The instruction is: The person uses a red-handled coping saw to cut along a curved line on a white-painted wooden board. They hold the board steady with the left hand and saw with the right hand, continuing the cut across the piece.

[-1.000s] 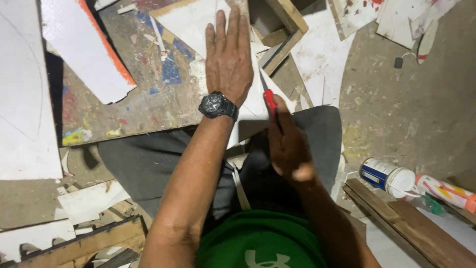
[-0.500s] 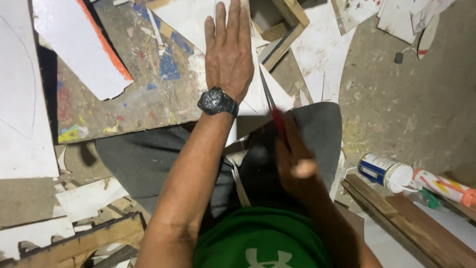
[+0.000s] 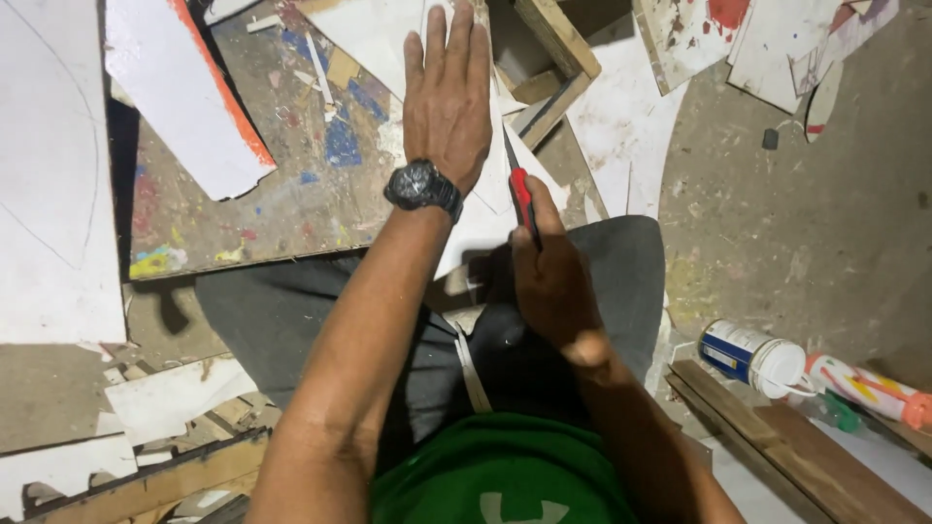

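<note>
Left hand (image 3: 447,97) pressed flat, fingers spread apart, on a white sheet (image 3: 374,34) lying over a paint-stained board (image 3: 291,194) on the floor; black wristwatch (image 3: 423,187) on that wrist. Right hand (image 3: 551,281) just near and right of it, grip clamped on a red-handled utility knife (image 3: 521,194), blade pointing far, its tip at the sheet's edge right beside the left hand. Seated with dark trousers (image 3: 291,320) and green shirt (image 3: 495,475) at the near edge. To the left, a white strip with an orange edge (image 3: 184,97). Far, a wooden frame (image 3: 558,58). To the right on the floor, a white and blue bottle (image 3: 752,354) lying beside a colourful tube (image 3: 864,388), with wooden planks (image 3: 796,446) nearer.
</note>
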